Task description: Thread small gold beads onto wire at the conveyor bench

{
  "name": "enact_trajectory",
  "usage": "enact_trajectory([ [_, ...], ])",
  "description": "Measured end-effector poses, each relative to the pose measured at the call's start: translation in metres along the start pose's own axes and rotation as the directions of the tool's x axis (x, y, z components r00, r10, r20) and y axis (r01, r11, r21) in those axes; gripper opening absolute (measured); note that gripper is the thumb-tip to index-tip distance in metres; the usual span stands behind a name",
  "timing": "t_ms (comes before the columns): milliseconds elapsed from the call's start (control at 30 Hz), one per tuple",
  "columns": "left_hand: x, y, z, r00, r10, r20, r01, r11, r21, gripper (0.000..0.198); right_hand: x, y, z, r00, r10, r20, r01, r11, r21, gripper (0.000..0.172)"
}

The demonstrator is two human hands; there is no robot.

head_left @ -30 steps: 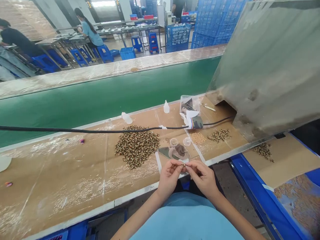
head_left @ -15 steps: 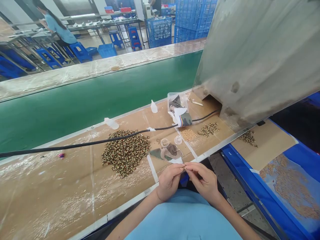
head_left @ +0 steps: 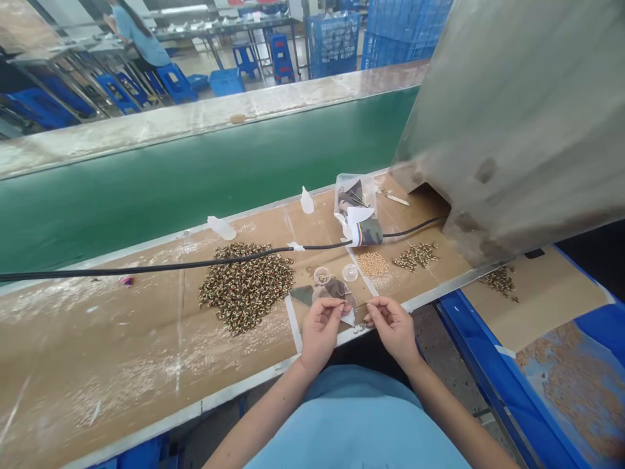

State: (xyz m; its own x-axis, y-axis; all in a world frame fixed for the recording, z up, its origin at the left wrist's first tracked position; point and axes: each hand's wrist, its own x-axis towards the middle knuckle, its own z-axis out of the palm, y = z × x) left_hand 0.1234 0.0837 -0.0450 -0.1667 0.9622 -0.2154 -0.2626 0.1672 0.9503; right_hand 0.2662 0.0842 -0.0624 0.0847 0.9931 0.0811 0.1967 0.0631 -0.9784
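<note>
Over the near edge of the brown covered worktop, my left hand pinches something too small to make out. A short gap away, my right hand is closed on a thin needle-like piece that points toward the left hand. Just behind my fingers lies a camouflage cloth. Two small clear cups, a left one and a right one, stand by it. A large heap of small dark-and-gold pieces lies to the left. Small tan beads and a smaller heap of gold pieces lie to the right.
A black cable crosses the worktop. Behind it stand a clear box and two white bottles, one upright, one lying. A grey panel rises at right, above a blue-lined tray. Beyond runs a green belt.
My hands have drawn apart from touching fingertips and now sit over the worktop edge. A thin piece now shows at my right fingers. The camera view has shifted slightly.
</note>
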Motion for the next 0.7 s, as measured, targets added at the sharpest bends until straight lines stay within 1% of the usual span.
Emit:
enact_trajectory([
  [100,0.004,0.002,0.001,0.998,-0.048,-0.032,0.047,0.998,-0.044,0.018,0.008,0.002,-0.004,0.997,0.058,0.056,-0.061,0.996,0.061,0.018],
  [333,0.002,0.001,0.004,0.998,-0.041,-0.053,0.041,0.999,0.0,0.021,0.014,-0.005,-0.012,0.985,0.121,0.123,-0.137,0.981,0.134,0.022],
  [467,0.003,-0.001,0.004,0.999,0.013,-0.037,-0.011,0.999,0.053,0.02,0.015,-0.004,-0.016,0.975,0.155,0.158,-0.184,0.965,0.187,0.027],
  [600,0.002,-0.007,0.002,0.994,0.109,-0.025,-0.106,0.991,0.083,0.02,0.016,-0.003,-0.019,0.963,0.184,0.197,-0.228,0.947,0.226,0.028],
  [700,-0.001,-0.011,0.001,0.984,0.179,-0.024,-0.174,0.977,0.121,0.016,0.014,-0.004,-0.026,0.958,0.161,0.235,-0.222,0.939,0.263,0.026],
])
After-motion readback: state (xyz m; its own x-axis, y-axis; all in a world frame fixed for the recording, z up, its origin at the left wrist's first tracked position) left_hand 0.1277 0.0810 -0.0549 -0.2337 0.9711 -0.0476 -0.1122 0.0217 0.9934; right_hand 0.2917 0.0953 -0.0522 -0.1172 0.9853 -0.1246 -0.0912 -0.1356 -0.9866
